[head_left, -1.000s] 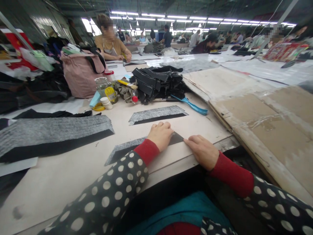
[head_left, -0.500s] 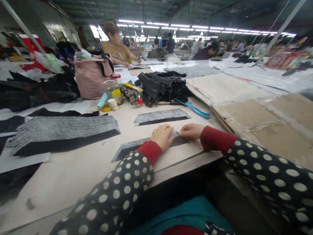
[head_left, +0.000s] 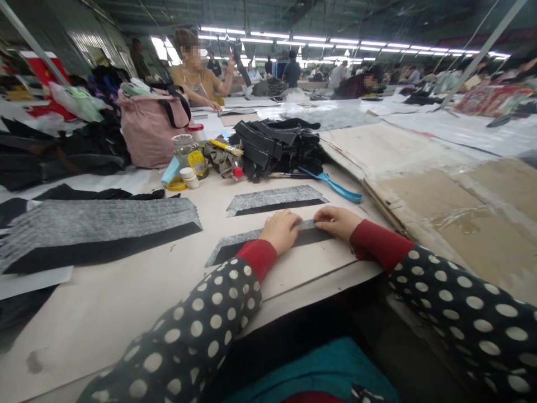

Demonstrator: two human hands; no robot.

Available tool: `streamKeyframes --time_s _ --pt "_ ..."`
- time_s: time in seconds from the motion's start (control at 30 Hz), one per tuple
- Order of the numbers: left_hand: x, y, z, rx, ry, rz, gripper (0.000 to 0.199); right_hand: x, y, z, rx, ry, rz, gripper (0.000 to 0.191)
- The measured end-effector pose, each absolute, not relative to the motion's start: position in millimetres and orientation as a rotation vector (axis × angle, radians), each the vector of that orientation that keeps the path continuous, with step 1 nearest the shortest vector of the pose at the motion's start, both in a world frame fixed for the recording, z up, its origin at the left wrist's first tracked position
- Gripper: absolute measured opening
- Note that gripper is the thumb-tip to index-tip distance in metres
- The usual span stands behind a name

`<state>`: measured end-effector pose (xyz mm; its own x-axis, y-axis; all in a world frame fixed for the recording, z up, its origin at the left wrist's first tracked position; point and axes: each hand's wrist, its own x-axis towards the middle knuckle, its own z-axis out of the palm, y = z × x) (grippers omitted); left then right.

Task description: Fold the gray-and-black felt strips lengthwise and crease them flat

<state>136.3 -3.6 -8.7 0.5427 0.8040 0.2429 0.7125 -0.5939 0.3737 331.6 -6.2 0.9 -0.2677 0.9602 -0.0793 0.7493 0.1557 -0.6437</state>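
A grey-and-black fabric strip (head_left: 312,237) lies flat on the pale board before me, its left end showing past my sleeve. My left hand (head_left: 282,230) rests on the middle of this strip, fingers curled and closed at its upper edge. At the strip's right end, my right hand (head_left: 338,222) is closed in a pinch on the upper edge; its fingertips are partly hidden. Just beyond my hands lies a second grey-and-black strip (head_left: 277,200), apart from both. To the left, a fanned stack of similar strips (head_left: 109,221) is spread out.
Behind the strips stand a heap of black pieces (head_left: 277,145), a blue-handled brush (head_left: 339,189), a glass jar (head_left: 183,146), a small white pot (head_left: 189,178) and a pink bag (head_left: 146,131). Cardboard sheets (head_left: 440,196) lie at right. A co-worker (head_left: 197,78) stands across the table.
The strip under my hands has shifted to the right. My right hand has moved a little right, widening the space between my hands. The co-worker has raised one hand.
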Motion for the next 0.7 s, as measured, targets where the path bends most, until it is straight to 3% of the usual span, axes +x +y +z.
streamKeyframes --time_s 0.2,0.33,0.57,0.7 --pt "137 -6 -7 2.528 1.249 0.597 0.022 329 -2 5 -1.483 -2.275 0.751 0.029" --pt "136 -6 -6 2.549 1.229 0.588 0.022 332 -5 0 -1.407 -2.310 0.639 0.026" --pt "135 -10 -4 2.779 1.189 0.480 0.021 332 -11 -6 -1.142 -2.534 0.181 0.025" --pt "136 -17 4 2.959 1.132 0.330 0.023 320 -22 -1 -1.229 -2.665 -0.071 0.028"
